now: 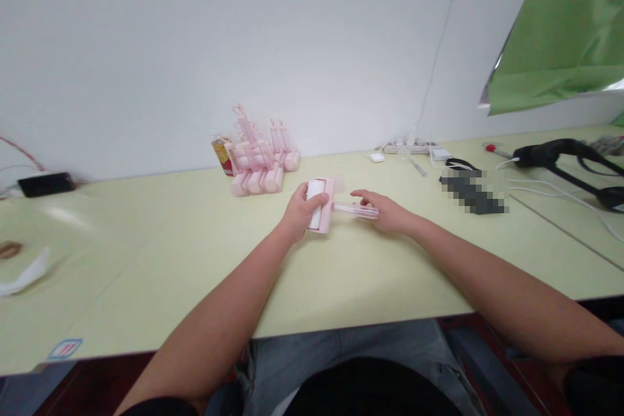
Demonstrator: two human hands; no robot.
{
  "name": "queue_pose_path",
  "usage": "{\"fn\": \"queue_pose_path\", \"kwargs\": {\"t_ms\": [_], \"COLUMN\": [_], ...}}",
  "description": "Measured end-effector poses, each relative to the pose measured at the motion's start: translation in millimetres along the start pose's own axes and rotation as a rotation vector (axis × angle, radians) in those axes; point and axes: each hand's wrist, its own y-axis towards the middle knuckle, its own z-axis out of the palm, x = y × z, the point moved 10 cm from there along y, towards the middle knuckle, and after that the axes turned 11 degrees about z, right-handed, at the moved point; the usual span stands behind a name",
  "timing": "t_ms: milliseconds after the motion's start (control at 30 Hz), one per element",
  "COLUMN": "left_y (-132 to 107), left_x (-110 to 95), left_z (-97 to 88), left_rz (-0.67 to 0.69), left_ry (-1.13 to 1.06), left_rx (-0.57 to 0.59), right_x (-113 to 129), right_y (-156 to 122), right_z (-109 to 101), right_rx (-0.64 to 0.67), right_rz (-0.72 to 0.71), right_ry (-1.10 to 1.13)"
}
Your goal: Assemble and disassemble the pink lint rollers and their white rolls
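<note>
On a pale yellow-green tabletop, the landmark is a stack of pale pink plastic lint rollers, piled against the white wall. To the right of the stack and nearer the person is one more roller, a pink-framed lint roller with a white cylinder and a clear pinkish handle, held just above the table with its handle pointing away from the stack. The left hand has its fingers wrapped around the back of the roller's head and its thumb pressed over the white cylinder, a firm closed hold. The right hand, farther right of the stack, is at the handle's end, half curled, the index finger stretched out above the handle and apart from it; whether the other fingers close on the handle I cannot tell. Just left of the stack, partly behind it, is a yellow and red printed packet. Well to the left of the stack lies a flat black rectangular device. To the right of the stack, along the wall, sits a white power strip, and well beyond that a black curved strap-like frame
</note>
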Motion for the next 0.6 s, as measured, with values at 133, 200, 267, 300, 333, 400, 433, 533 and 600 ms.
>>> {"fn": "queue_pose_path", "kwargs": {"t_ms": [133,200,267,300,333,400,433,533,600], "left_y": [2,2,3,3,4,5,6,8,9], "left_x": [5,7,9,10,10,12,13,18,20], "left_z": [-5.6,-6.7,-9.5,-12.2,-15.7,-23.7,-27.1,-34.3,-37.0], "left_rz": [-0.037,-0.063,-0.081,-0.083,-0.083,-0.075,-0.071,-0.061,-0.056], "left_ry": [-0.008,-0.031,-0.042,-0.040,-0.037,-0.030,-0.029,-0.024,-0.018], "left_rx": [-0.031,-0.042,-0.069,-0.092,-0.122,-0.187,-0.213,-0.254,-0.262], "right_x": [6,2,-7,-14,-21,-31,-31,-25,-20], "right_y": [0,2,5,6,7,7,6,3,1], "right_z": [17,12,3,-3,-7,-14,-17,-21,-19], "right_rx": [0.043,0.008,-0.034,-0.053,-0.071,-0.111,-0.132,-0.170,-0.165], "right_rz": [-0.047,-0.008,0.073,0.130,0.187,0.252,0.250,0.203,0.187], "right_ry": [-0.181,-0.183,-0.055,0.067,0.214,0.524,0.655,0.893,0.954]}}
